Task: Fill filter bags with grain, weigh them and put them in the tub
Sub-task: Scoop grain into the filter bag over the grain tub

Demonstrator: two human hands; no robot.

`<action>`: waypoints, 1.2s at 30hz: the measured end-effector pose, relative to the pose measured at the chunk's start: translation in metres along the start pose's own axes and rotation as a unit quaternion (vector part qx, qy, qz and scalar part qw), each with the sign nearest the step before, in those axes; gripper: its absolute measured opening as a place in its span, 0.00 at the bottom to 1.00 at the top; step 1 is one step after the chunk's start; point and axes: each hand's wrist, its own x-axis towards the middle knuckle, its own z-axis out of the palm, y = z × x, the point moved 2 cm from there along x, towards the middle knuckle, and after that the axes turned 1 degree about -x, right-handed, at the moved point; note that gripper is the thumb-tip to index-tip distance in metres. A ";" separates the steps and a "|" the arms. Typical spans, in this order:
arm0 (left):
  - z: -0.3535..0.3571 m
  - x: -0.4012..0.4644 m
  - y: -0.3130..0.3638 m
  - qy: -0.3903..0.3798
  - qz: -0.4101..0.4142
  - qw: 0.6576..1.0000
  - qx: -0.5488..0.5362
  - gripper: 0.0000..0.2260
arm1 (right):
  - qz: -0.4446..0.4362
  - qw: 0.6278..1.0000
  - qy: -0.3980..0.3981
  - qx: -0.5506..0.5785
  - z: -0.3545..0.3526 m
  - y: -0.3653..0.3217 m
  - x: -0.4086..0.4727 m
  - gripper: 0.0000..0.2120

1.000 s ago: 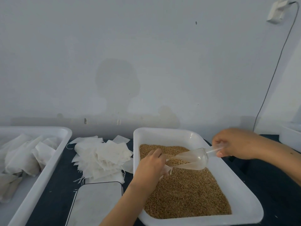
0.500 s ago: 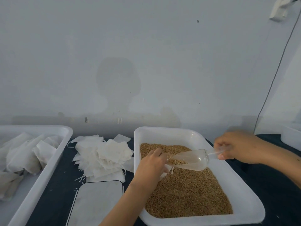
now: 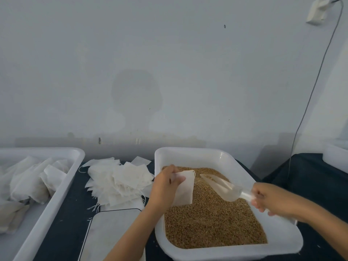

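Head view: my left hand (image 3: pixel 165 187) pinches the filter bag (image 3: pixel 185 189) above the grain (image 3: pixel 212 219); right fingers (image 3: pixel 263 200) grip the scoop (image 3: pixel 224 187) beside its mouth, so I judge a misaligned pour spills.

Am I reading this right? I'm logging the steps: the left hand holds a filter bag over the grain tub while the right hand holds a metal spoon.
Not quite. In the head view the right hand holds a clear plastic scoop, not a metal spoon. The rest stands: the left hand holds a filter bag over the grain tub.
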 end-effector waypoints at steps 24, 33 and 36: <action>-0.014 -0.017 0.032 -0.046 -0.007 0.932 -0.360 0.03 | -0.287 0.849 0.421 0.141 0.031 -0.096 0.004 0.13; -0.078 -0.044 0.014 0.035 0.001 0.972 -0.233 0.03 | -0.285 0.840 0.332 0.321 0.047 -0.166 -0.015 0.07; -0.105 -0.054 0.005 0.101 0.006 0.979 -0.175 0.08 | -0.237 0.839 0.264 0.412 0.067 -0.194 -0.007 0.08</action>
